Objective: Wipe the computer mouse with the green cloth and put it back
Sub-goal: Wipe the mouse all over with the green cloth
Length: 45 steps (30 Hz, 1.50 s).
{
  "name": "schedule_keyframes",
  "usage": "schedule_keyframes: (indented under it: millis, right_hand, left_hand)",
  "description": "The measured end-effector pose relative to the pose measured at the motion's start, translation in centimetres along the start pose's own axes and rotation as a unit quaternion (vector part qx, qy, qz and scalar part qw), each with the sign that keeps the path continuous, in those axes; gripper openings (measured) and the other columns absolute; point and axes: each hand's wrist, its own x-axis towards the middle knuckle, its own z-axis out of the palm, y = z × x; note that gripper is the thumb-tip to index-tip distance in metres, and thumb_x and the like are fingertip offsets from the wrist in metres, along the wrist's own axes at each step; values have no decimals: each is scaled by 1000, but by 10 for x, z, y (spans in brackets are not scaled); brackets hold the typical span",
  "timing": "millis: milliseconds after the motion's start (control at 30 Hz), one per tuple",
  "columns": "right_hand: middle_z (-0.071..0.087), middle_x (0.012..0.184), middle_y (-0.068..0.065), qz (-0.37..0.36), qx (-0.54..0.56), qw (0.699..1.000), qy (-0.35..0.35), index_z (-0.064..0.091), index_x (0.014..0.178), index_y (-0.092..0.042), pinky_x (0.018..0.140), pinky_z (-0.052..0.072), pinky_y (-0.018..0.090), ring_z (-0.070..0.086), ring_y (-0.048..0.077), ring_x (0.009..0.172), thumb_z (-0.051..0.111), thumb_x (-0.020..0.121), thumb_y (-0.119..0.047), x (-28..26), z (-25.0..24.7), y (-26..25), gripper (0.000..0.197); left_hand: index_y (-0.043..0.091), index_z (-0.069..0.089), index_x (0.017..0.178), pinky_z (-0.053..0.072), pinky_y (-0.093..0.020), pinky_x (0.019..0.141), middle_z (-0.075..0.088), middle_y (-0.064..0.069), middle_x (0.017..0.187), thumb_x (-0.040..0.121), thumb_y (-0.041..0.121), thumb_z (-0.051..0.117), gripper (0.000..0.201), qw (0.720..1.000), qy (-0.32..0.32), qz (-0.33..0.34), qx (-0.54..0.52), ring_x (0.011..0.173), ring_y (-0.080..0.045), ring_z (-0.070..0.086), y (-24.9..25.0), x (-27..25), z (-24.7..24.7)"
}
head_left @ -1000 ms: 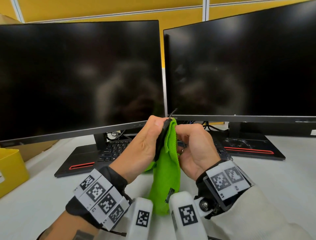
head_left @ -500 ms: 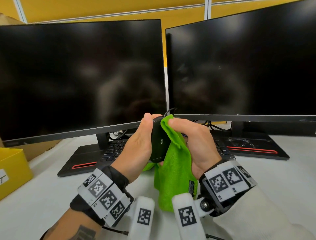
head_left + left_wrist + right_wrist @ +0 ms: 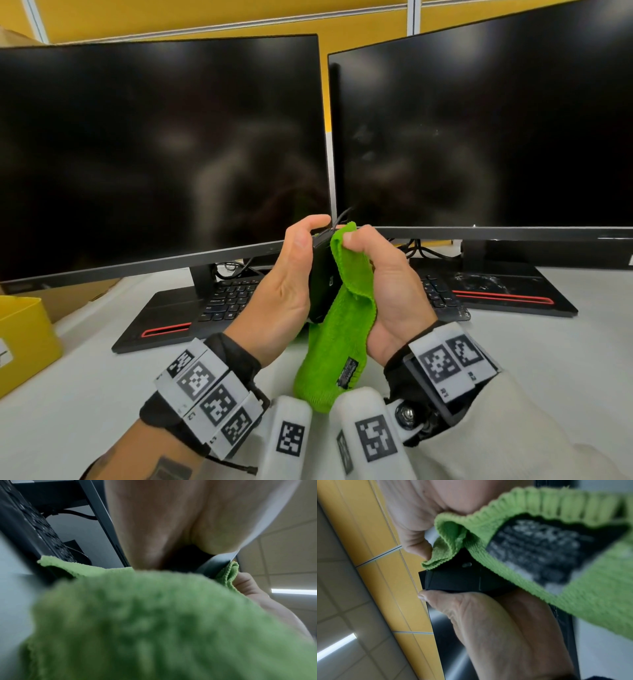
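A black corded computer mouse [image 3: 322, 284] is held upright above the desk, its underside turned toward me. My left hand [image 3: 291, 274] grips it from the left, thumb over the top end. My right hand [image 3: 383, 281] pinches the green cloth [image 3: 339, 342] and presses its top fold against the mouse's right side. The rest of the cloth hangs down between my wrists, a black label near its lower end. In the right wrist view the mouse [image 3: 458, 578] sits between the cloth [image 3: 573, 588] and the left thumb. The cloth [image 3: 154, 622] fills most of the left wrist view.
Two dark monitors [image 3: 164, 154] [image 3: 486, 130] stand side by side close behind my hands. A black keyboard [image 3: 233, 301] lies under them between the monitor stands. A yellow bin [image 3: 20, 339] sits at the left edge of the white desk [image 3: 68, 394].
The cloth fold under my right thumb has slid up to the mouse's top end. The mouse has turned so its underside shows more.
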Motion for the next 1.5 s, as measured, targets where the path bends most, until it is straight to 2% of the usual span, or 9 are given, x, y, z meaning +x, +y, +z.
schedule_keyframes:
  millis: [233, 400, 667, 800, 1033, 1133, 1300, 1400, 1500]
  right_hand:
    - [68, 79, 7, 0, 28, 1000, -14, 75, 83, -13, 73, 55, 37, 65, 22, 69, 56, 87, -16, 2, -2, -4, 20]
    - [67, 80, 9, 17, 34, 999, -11, 75, 86, -12, 71, 53, 36, 63, 24, 69, 48, 90, -17, 1, -3, -4, 28]
    - [74, 85, 7, 13, 24, 999, -27, 78, 87, -14, 79, 57, 39, 69, 24, 78, 73, 74, -17, 1, -3, 1, 14]
    - [73, 87, 9, 8, 35, 999, -23, 80, 82, -16, 89, 54, 45, 68, 25, 80, 73, 70, -16, 3, -3, 0, 13]
    - [70, 85, 9, 18, 39, 999, -11, 75, 91, -13, 78, 56, 41, 66, 25, 76, 65, 71, -18, 8, -8, -3, 23]
    - [68, 83, 11, 24, 31, 999, -6, 74, 91, -11, 77, 55, 41, 65, 26, 73, 56, 82, -17, 8, -12, -3, 21]
    - [70, 101, 18, 14, -28, 999, -15, 80, 99, -10, 95, 53, 59, 65, 35, 95, 65, 76, -23, 6, -11, -1, 30]
    - [73, 100, 16, 17, -51, 997, -51, 80, 104, -10, 100, 50, 58, 66, 36, 100, 77, 78, -23, 4, -10, 0, 29]
    - [76, 105, 19, 14, -71, 995, -63, 80, 111, -8, 112, 47, 66, 67, 39, 106, 76, 83, -23, 5, -15, -2, 32]
  left_hand:
    - [38, 54, 141, 39, -59, 119, 68, -3, 139, 95, 76, 38, 62, 1000, 2, 11, -14, 135, -28, 61, 0, -1, 2]
    - [33, 51, 143, 44, -57, 117, 71, -2, 134, 90, 72, 39, 68, 999, -2, -2, -32, 129, -27, 66, 0, -1, 1]
    - [33, 52, 143, 38, -55, 121, 68, -1, 141, 96, 68, 36, 61, 999, 10, -9, -35, 137, -24, 60, -2, 1, 0]
    - [35, 53, 141, 40, -55, 120, 70, -3, 137, 100, 61, 33, 52, 999, 2, -16, -29, 134, -24, 63, -2, 1, 0]
    - [36, 50, 140, 42, -56, 118, 69, -1, 136, 99, 62, 32, 52, 1000, -17, -6, 1, 131, -25, 65, 2, -2, 3]
    - [43, 55, 135, 46, -56, 116, 72, 5, 131, 95, 68, 35, 51, 1000, -10, -27, -9, 126, -23, 68, 1, -2, 2]
    - [41, 54, 141, 46, -59, 115, 72, -2, 134, 88, 77, 40, 66, 997, -5, -64, -49, 127, -28, 68, 2, 0, -2]
    - [34, 52, 145, 43, -57, 118, 69, -8, 138, 90, 72, 40, 68, 995, 1, -73, -65, 132, -28, 65, 1, 2, -4]
    - [36, 56, 142, 45, -67, 112, 69, -17, 133, 94, 70, 37, 61, 993, 8, -86, -75, 128, -41, 65, -1, 1, -3]
